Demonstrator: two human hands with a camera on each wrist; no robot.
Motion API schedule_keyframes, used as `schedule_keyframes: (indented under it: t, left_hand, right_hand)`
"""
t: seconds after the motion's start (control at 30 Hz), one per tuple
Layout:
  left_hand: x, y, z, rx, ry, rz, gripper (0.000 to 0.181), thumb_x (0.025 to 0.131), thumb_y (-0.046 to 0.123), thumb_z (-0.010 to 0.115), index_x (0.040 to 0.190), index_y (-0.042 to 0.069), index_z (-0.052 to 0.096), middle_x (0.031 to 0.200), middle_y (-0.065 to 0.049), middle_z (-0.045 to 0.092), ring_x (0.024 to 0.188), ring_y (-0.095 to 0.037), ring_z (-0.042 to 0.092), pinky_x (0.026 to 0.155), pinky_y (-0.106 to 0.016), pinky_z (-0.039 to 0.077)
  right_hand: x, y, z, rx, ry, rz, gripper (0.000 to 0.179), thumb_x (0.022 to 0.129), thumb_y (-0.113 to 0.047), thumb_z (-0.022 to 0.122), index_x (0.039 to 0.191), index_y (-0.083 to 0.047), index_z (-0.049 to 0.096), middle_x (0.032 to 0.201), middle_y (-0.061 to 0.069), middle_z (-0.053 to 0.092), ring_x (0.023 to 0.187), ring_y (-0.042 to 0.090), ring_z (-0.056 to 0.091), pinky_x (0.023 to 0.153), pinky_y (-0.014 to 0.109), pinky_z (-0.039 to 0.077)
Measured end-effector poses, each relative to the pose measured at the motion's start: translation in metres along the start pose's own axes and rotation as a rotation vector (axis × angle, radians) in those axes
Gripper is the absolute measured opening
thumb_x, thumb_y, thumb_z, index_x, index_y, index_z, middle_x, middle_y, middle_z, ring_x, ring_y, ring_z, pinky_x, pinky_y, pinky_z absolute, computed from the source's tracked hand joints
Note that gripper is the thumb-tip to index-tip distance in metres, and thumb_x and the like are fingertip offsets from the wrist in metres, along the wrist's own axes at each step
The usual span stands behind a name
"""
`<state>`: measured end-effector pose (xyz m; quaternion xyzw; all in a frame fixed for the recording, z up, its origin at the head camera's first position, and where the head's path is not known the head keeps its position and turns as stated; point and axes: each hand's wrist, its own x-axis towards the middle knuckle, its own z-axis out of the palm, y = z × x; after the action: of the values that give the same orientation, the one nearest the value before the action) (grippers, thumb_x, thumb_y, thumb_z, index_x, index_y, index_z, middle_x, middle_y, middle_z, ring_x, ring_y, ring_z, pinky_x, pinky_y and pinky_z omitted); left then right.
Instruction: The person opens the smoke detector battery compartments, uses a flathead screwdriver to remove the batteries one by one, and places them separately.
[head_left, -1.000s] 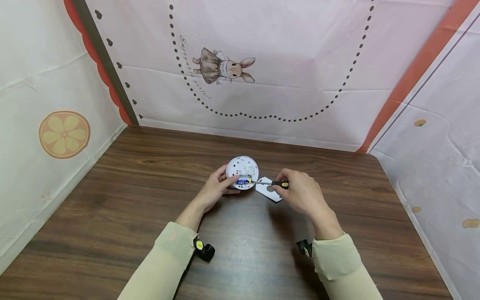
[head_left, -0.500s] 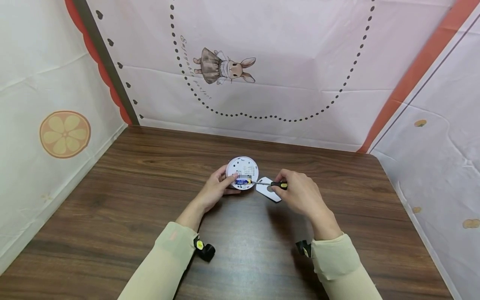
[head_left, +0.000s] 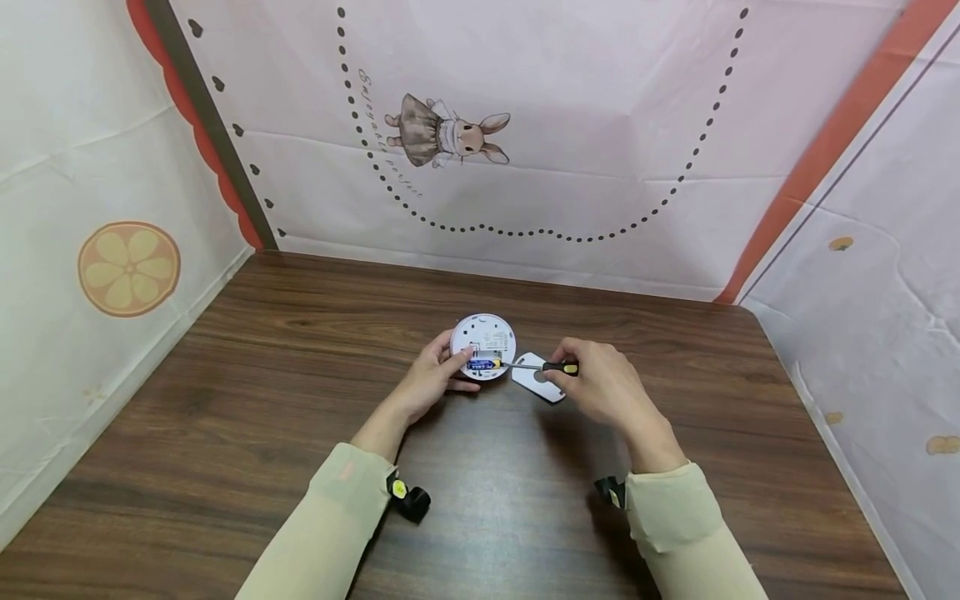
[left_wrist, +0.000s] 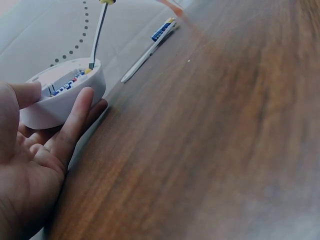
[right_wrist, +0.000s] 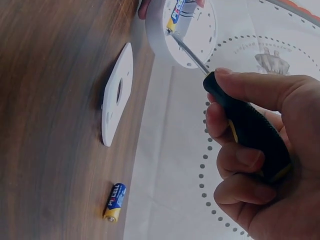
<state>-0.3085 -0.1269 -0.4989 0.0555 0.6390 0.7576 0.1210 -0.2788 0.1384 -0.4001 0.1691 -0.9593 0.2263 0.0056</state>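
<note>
1. Brace firmly the round white plastic device (head_left: 491, 330), clasped at the edge by the left grip (head_left: 426, 377) over the brown wood-grain tabletop (head_left: 300, 350).
2. Aim squarely at the yellow end of the blue-and-yellow cylindrical battery (head_left: 480, 364), lying in the recessed bay (head_left: 491, 354) of the device, with the slim-shafted black-and-yellow screwdriver (right_wrist: 252, 126), handle wrapped by the right grip (head_left: 603, 383).
3. Apparently prying: best to lever gently, in small tilts, without shoving.
4. Guard against slipping toward the left grip, just beside the battery.
5. Avoid flicking anything toward the flat white angular plate (right_wrist: 115, 111) or the loose blue-and-yellow battery (right_wrist: 115, 201), both on the tabletop.
</note>
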Motion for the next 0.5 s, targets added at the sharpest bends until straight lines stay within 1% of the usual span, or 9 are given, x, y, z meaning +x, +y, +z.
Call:
schedule_keyframes:
  t: [0.2,0.5]
  left_hand:
    - [0.0,0.0,-0.001,0.008,-0.004,0.007,0.042,0.11,0.012,0.049,0.15,0.003,0.04,0.13,-0.023,0.06,0.092,-0.018,0.073,0.078,-0.041,0.067]
    - [-0.002,0.0,-0.001,-0.004,-0.001,0.012,0.041,0.109,0.01,0.049,0.149,0.002,0.041,0.13,-0.024,0.06,0.091,-0.016,0.073,0.075,-0.039,0.067]
  right_hand:
    - [0.001,0.005,-0.001,0.035,0.001,-0.006,0.013,0.091,-0.031,0.08,0.096,-0.02,0.074,0.088,-0.002,0.073,0.078,0.018,0.064,0.066,0.034,0.049]
    - [0.004,0.012,-0.001,0.088,-0.028,0.011,0.011,0.092,-0.032,0.078,0.096,-0.021,0.075,0.085,-0.004,0.071,0.077,0.017,0.061,0.069,0.032,0.047]
